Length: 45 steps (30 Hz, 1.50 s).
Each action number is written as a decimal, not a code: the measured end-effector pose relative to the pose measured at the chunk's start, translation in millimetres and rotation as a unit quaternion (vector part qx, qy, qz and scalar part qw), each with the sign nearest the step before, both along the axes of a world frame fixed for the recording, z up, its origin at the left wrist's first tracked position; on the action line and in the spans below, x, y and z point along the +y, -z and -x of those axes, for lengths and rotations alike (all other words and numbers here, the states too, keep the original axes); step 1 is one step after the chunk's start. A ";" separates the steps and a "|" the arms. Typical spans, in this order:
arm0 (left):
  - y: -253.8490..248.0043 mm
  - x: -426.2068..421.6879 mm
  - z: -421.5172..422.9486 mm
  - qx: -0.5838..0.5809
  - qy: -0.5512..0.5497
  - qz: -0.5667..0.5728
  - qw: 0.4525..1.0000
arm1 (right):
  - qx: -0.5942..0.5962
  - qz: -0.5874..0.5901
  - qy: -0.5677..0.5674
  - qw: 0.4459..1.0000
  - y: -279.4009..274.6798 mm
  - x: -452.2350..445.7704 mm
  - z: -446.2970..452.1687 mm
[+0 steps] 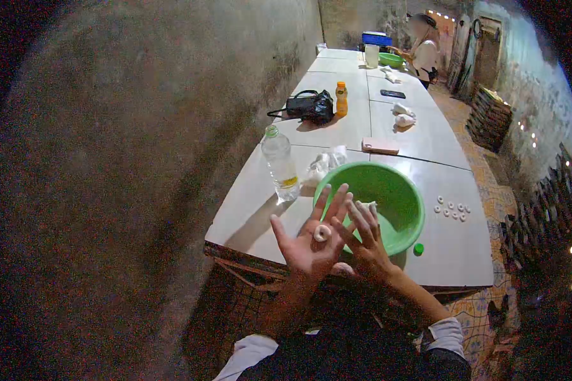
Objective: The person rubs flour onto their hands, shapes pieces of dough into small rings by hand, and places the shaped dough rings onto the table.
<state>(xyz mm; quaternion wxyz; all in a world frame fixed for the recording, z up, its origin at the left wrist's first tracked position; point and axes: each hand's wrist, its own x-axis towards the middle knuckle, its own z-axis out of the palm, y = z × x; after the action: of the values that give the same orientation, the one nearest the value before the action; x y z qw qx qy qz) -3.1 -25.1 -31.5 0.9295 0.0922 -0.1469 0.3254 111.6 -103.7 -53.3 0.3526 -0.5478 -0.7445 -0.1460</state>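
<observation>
Bare left hand (306, 249), palm up, bears a small white doughy ring (322, 239); bare right hand (370, 250) at its three o'clock, round green plastic basin (391, 184) at two!

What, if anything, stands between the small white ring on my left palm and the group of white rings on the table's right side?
Your right hand and the round green plastic bowl stand between that ring and the group of rings. The small green cap sits beside the bowl, nearer you.
</observation>
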 end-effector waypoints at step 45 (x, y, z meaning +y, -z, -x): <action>11.1 8.9 7.0 0.003 0.022 0.040 0.999 | 0.127 -0.009 0.012 0.992 -12.9 21.3 15.8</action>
<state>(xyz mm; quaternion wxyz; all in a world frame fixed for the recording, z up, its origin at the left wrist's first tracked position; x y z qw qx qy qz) -10.1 -16.2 -42.6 0.9397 0.0529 -0.1330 0.3107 95.8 -82.4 -40.5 0.4474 -0.5674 -0.6860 -0.0855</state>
